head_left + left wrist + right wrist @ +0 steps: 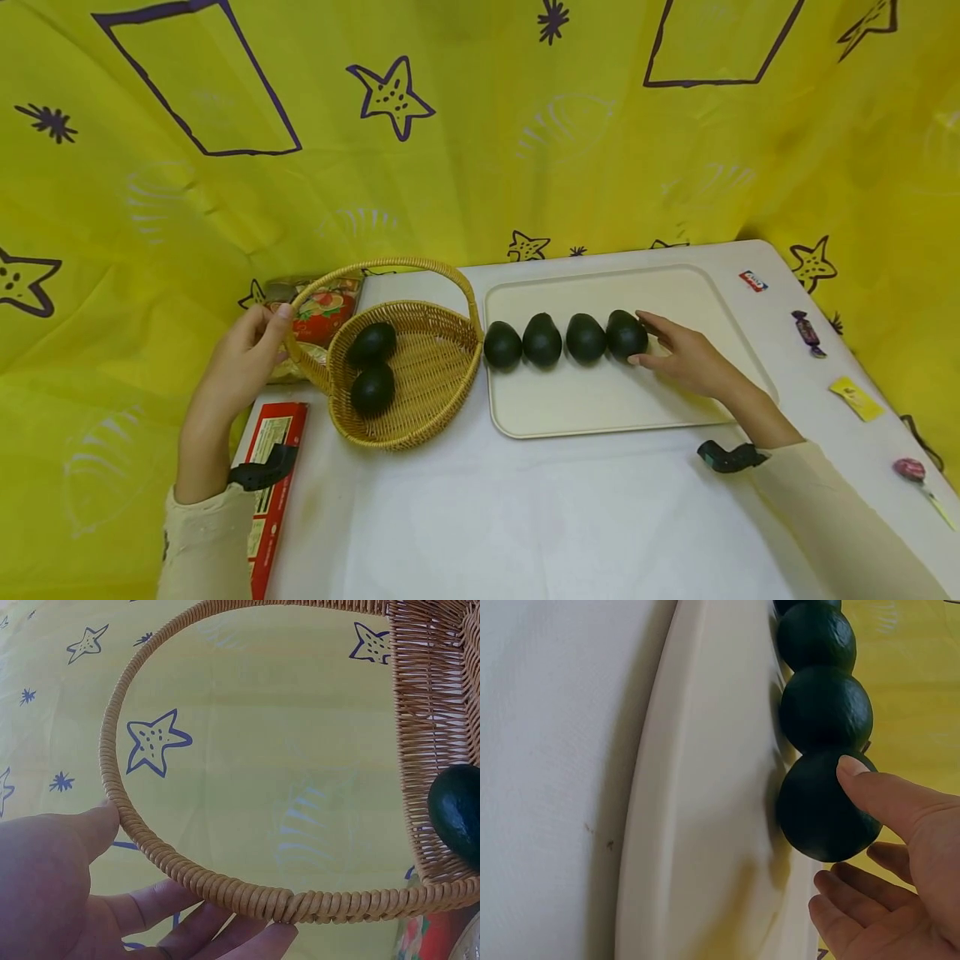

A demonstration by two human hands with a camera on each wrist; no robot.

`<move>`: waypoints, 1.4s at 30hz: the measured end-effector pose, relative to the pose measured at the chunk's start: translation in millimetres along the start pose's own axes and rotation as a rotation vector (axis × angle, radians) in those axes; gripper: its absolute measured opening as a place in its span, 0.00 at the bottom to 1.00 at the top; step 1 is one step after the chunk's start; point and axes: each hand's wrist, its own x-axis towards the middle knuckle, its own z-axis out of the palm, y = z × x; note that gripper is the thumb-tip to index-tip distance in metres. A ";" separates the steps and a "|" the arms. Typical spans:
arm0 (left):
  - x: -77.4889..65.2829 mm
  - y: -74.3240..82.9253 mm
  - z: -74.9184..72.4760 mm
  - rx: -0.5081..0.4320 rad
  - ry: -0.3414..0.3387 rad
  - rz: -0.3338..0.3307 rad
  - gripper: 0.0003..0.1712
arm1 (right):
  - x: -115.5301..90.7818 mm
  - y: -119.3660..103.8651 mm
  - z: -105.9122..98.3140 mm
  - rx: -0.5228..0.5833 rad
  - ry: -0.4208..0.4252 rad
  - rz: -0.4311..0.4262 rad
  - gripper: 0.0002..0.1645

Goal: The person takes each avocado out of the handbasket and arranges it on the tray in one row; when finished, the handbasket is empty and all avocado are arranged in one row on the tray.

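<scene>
My left hand [242,360] grips the arched handle [408,263] of a wicker basket [438,379], its thumb on one side and fingers on the other in the left wrist view. Two dark green avocados [372,390] lie at the left inside the basket. Several more form a row on a cream tray [585,408], right of the basket. At the row's right end, my right hand [693,360] holds the last avocado [627,336] between thumb and forefinger. Its other fingers spread apart from the fruit in the right wrist view. That avocado touches its neighbour [826,709].
Behind the basket's left side lies a food packet [326,312]; a red box [277,492] lies near the left arm. A small red wrapper [753,281], a purple-wrapped candy [807,333], a yellow packet [857,398] and a lollipop [911,470] line the table's right side.
</scene>
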 end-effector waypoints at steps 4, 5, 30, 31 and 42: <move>-0.1 0.2 0.0 -0.002 0.003 0.000 0.29 | -0.2 0.0 -1.8 0.004 -0.007 0.000 0.52; -0.1 0.3 0.1 -0.002 0.003 -0.001 0.29 | -0.3 0.0 -2.0 0.004 -0.007 -0.001 0.52; -2.0 2.0 -0.7 -0.021 -0.003 -0.014 0.30 | 19.0 -99.9 1.6 -0.111 -0.071 -0.105 0.46; -2.0 1.6 -0.9 -0.020 -0.002 -0.016 0.30 | 21.7 -105.8 8.0 -0.113 -0.077 -0.134 0.45; -1.4 -0.4 -1.0 -0.026 -0.005 -0.028 0.31 | 50.9 -182.6 65.5 -0.065 -0.245 -0.326 0.34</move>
